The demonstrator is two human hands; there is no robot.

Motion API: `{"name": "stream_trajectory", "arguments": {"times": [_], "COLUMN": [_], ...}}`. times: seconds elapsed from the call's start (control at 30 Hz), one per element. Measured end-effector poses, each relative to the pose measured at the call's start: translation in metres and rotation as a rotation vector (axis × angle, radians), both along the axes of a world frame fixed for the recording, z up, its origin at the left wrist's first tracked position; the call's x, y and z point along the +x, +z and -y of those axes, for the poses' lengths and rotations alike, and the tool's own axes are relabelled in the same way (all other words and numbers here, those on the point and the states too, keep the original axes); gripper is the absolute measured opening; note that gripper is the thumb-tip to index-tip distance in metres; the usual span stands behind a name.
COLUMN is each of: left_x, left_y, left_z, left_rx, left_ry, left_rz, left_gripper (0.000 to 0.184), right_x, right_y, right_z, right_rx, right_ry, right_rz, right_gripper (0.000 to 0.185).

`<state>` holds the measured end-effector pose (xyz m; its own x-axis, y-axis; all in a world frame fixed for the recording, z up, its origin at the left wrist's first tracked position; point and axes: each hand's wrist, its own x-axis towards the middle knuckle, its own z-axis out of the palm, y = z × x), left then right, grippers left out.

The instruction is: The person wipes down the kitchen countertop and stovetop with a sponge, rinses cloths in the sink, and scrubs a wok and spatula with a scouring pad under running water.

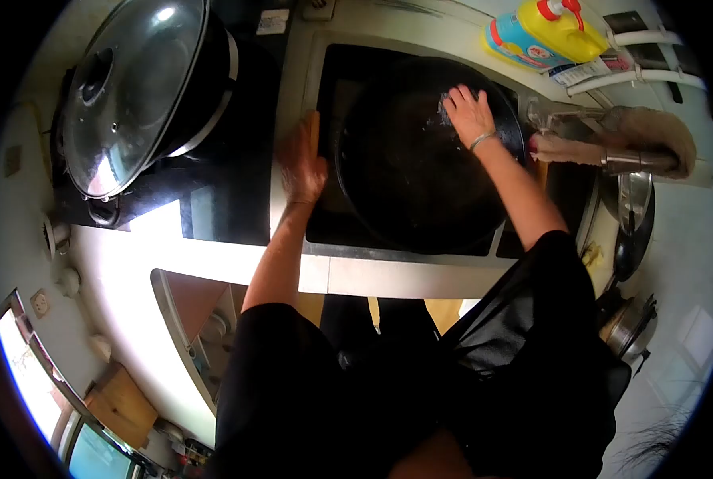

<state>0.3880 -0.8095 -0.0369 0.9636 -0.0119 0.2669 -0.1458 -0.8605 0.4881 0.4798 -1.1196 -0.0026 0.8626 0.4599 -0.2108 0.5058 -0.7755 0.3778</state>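
A large black wok (pixel 408 176) rests over the dark sink (pixel 328 72), its inside dark and wet-looking. My left hand (pixel 303 168) is at the wok's left side, its fingers closed around a wooden handle (pixel 314 132); the hand is slightly blurred. Inside the wok, near its upper right wall, my right hand (pixel 470 113) presses down with bent fingers. A greyish, shiny clump like a steel wool scrubber (pixel 443 104) shows at the fingertips, mostly covered by the hand. A bracelet circles my right wrist.
Left of the sink, a lidded pot (pixel 133 96) stands on a black glass cooktop (pixel 228 176). Behind the wok is a yellow pump bottle (pixel 544 36). A tap (pixel 624 160) with cloth draped over it reaches in from the right, near a hanging pan (pixel 634 239).
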Motion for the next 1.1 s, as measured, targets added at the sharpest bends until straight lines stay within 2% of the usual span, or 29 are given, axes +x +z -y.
{"name": "stream_trajectory", "arguments": {"times": [0.07,0.17,0.23,0.3,0.37,0.5,0.57,0.7,0.77,0.83,0.9,0.93,0.97,1.03,1.1], "left_x": [0.000,0.000,0.000,-0.002,-0.003,-0.003,-0.001,0.001,-0.001,-0.001,0.000,0.000,0.002,0.003,0.002], "left_y": [-0.004,0.004,0.003,-0.002,-0.005,-0.002,-0.001,0.006,0.005,0.003,0.004,0.007,0.011,0.011,0.005], "left_z": [-0.003,-0.002,-0.002,-0.002,-0.001,-0.001,-0.002,0.000,0.001,0.001,-0.001,-0.002,-0.001,-0.001,0.000], "left_rx": [0.010,-0.064,0.018,0.019,0.042,0.053,0.041,0.035,0.061,0.089,-0.026,-0.023,-0.028,-0.031,0.007], "left_ry": [-0.031,-0.018,-0.022,-0.006,0.019,0.038,0.024,0.016,0.032,0.042,-0.017,-0.012,-0.027,-0.042,-0.006], "left_rz": [0.040,-0.089,-0.027,-0.003,0.000,-0.024,-0.016,-0.099,-0.078,-0.059,-0.006,-0.013,-0.036,-0.058,0.032], "left_gripper": [0.070,0.068,0.071,0.071,0.072,0.072,0.071,0.068,0.067,0.066,0.067,0.067,0.066,0.066,0.066], "right_x": [0.007,0.012,-0.006,-0.045,-0.091,-0.167,-0.186,-0.196,-0.202,-0.211,-0.205,-0.201,-0.190,-0.172,-0.175], "right_y": [0.014,0.034,0.038,0.048,0.039,0.040,0.030,-0.004,-0.009,-0.011,0.012,0.018,0.036,0.045,0.041], "right_z": [0.011,0.039,0.055,0.063,0.068,0.014,-0.021,-0.090,-0.093,-0.069,-0.025,-0.002,0.011,0.036,0.032], "right_rx": [-0.012,-0.039,-0.115,-0.156,-0.084,0.198,0.373,0.674,0.751,0.831,0.636,0.456,0.287,0.241,0.221], "right_ry": [0.198,0.327,0.350,0.122,0.068,-0.334,-0.440,-0.576,-0.598,-0.430,-0.383,-0.293,-0.321,-0.277,-0.260], "right_rz": [0.060,0.027,0.044,-0.262,-0.299,-0.606,-0.741,-0.773,-0.730,-0.661,-0.725,-0.659,-0.639,-0.476,-0.497], "right_gripper": [0.027,0.036,0.040,0.047,0.054,0.053,0.052,0.052,0.052,0.052,0.050,0.047,0.043,0.042,0.043]}}
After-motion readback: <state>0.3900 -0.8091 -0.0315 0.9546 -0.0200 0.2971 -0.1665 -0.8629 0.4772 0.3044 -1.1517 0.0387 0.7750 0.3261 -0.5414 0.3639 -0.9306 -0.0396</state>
